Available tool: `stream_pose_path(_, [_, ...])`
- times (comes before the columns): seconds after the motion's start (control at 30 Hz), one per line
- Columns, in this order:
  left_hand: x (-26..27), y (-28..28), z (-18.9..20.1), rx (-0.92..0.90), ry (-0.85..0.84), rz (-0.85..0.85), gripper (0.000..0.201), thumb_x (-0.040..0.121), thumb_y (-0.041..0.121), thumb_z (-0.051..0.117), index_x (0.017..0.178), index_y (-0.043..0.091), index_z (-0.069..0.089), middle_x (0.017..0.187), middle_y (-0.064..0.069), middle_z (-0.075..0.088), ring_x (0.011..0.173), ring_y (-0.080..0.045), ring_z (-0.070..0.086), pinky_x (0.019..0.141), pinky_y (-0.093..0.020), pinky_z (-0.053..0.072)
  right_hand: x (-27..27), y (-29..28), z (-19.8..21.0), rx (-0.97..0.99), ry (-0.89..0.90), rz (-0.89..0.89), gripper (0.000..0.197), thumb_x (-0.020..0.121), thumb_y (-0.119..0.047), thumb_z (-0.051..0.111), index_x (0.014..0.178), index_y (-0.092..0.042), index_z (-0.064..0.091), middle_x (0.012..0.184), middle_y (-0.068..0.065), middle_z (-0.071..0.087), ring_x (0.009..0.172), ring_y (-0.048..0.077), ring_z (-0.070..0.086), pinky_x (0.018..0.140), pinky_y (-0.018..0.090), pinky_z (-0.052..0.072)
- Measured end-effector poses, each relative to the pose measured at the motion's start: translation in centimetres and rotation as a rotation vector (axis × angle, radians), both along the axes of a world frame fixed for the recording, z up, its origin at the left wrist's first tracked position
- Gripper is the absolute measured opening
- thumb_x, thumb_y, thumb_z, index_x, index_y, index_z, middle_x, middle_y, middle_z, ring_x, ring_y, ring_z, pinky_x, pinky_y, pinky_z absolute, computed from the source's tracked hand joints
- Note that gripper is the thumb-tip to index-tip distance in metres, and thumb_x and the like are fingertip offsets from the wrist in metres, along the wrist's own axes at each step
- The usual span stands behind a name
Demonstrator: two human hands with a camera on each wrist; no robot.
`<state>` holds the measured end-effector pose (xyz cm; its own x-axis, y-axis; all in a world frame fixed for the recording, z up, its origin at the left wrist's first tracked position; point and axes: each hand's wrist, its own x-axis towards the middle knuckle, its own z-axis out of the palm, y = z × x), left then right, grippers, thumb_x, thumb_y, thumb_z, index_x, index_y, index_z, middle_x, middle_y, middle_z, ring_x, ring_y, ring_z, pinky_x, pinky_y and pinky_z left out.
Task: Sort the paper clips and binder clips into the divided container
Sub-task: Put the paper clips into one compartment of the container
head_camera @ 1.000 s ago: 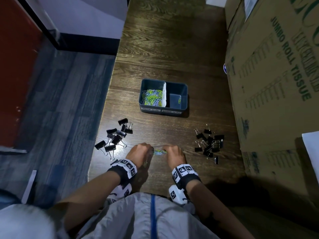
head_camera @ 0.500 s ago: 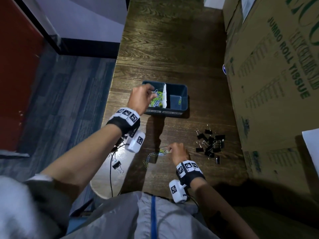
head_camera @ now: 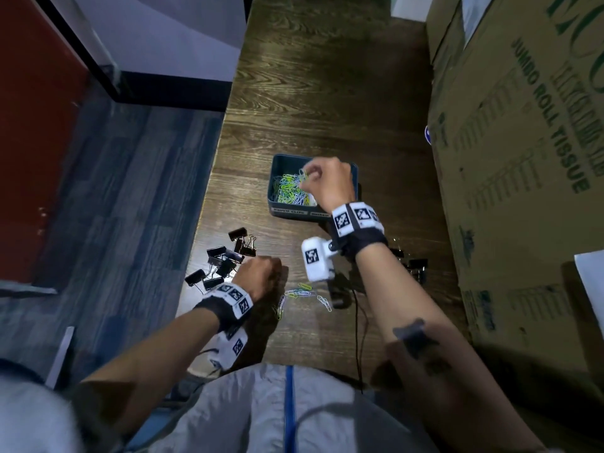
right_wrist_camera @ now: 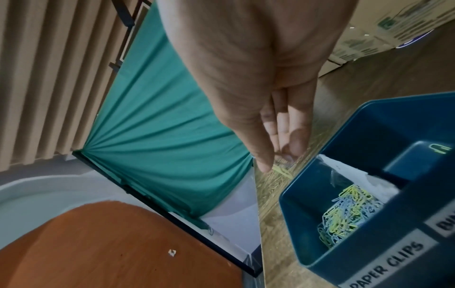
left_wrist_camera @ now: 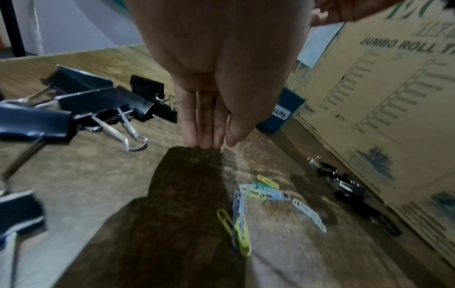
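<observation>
A dark blue divided container (head_camera: 277, 206) stands mid-table; its left compartment, labelled PAPER CLIPS (right_wrist_camera: 391, 267), holds several coloured paper clips (head_camera: 291, 191). My right hand (head_camera: 307, 173) hovers over that compartment and pinches a yellow paper clip (right_wrist_camera: 283, 170) between thumb and fingers. My left hand (head_camera: 261, 276) is down at the table, its straight fingers (left_wrist_camera: 204, 136) touching the wood and holding nothing. Just right of it lie a few loose paper clips (left_wrist_camera: 256, 194). Large black binder clips (head_camera: 225, 259) are piled to the left; small ones (head_camera: 416, 268) lie to the right, partly hidden by my right forearm.
Tall cardboard boxes (head_camera: 523, 158) wall off the table's right side, close behind the small binder clips. The table's left edge (head_camera: 209, 223) drops to the floor just past the large binder clips. One green paper clip (right_wrist_camera: 440, 150) lies in the container's right compartment.
My left hand came back from the container to the table beside the loose clips. My right hand rose from the table to above the container with a paper clip.
</observation>
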<state>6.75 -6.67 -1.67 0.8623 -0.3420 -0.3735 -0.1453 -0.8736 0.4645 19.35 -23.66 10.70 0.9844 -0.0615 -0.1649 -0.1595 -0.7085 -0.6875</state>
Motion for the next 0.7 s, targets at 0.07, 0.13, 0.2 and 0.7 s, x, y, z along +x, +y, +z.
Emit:
stream_pose_path(0.07, [-1.0,0.1,-0.6,-0.021,0.031,-0.046,0.010,0.092,0.027,0.057,0.093,0.021,0.065,0.090,0.001,0.066,0.080,-0.020,0.062,0.065,-0.027,0.042,0.4,0.1,0.0,-0.018,0.005,0.039,0.036,0.079,-0.012,0.083,0.113,-0.017,0.073,0.100,0.004,0.074,0.096,0.020,0.068,0.089,0.033,0.055])
stream_pose_path(0.13, [-1.6,0.3,-1.0,-0.022,0.030,-0.097,0.011,0.093,0.025,0.057,0.097,0.020,0.066,0.095,-0.001,0.065,0.084,-0.022,0.063,0.067,-0.026,0.039,-0.5,-0.1,-0.8,-0.074,0.002,0.082,0.044,0.079,-0.010,0.082,0.121,-0.019,0.069,0.108,0.003,0.072,0.103,0.020,0.066,0.090,0.035,0.054])
stream_pose_path(0.2, [-2.2,0.6,-1.4,0.015,0.026,-0.135,0.019,0.091,0.023,0.058,0.109,0.020,0.062,0.103,-0.003,0.061,0.088,-0.025,0.062,0.068,-0.028,0.041,-2.4,-0.4,-2.8,-0.103,0.028,0.110,0.040,0.082,-0.005,0.077,0.118,-0.020,0.069,0.102,0.001,0.071,0.098,0.020,0.066,0.086,0.036,0.056])
stream_pose_path(0.7, [-4.4,-0.1,-3.5,0.007,0.027,-0.183,0.042,0.088,0.019,0.060,0.128,0.014,0.047,0.117,-0.008,0.051,0.092,-0.029,0.058,0.072,-0.036,0.048,-18.9,-4.1,-16.4,-0.219,0.412,0.184,0.021,0.077,-0.011,0.065,0.089,-0.027,0.066,0.085,0.006,0.071,0.082,0.028,0.068,0.075,0.038,0.057])
